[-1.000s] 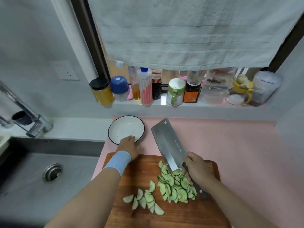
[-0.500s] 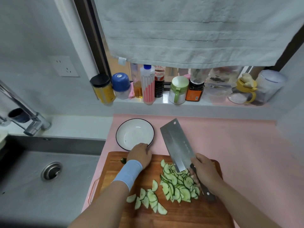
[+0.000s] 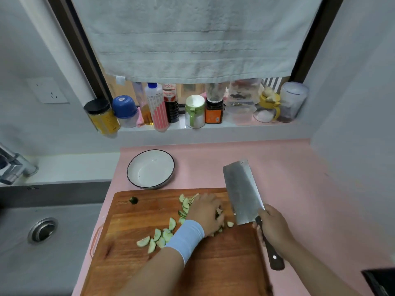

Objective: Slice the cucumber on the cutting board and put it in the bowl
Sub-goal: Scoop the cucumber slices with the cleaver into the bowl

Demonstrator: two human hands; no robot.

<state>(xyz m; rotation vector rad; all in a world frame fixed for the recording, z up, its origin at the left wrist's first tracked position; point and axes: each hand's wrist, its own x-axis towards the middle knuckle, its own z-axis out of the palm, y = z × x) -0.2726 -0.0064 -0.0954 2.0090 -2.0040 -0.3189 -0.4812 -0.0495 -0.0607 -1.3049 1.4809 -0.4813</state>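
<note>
Cucumber slices under curled left fingers; right fingers clamped on knife handle

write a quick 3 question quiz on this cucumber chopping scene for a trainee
1. True or false: the bowl already holds cucumber slices.
2. What is in the grip of the right hand? A) a cleaver B) a spoon C) a bottle
3. Fill the gap: the left hand lies over the pile of slices on the ____.

Key
1. False: the bowl is empty, and the slices are all on the board.
2. A
3. cutting board
</note>
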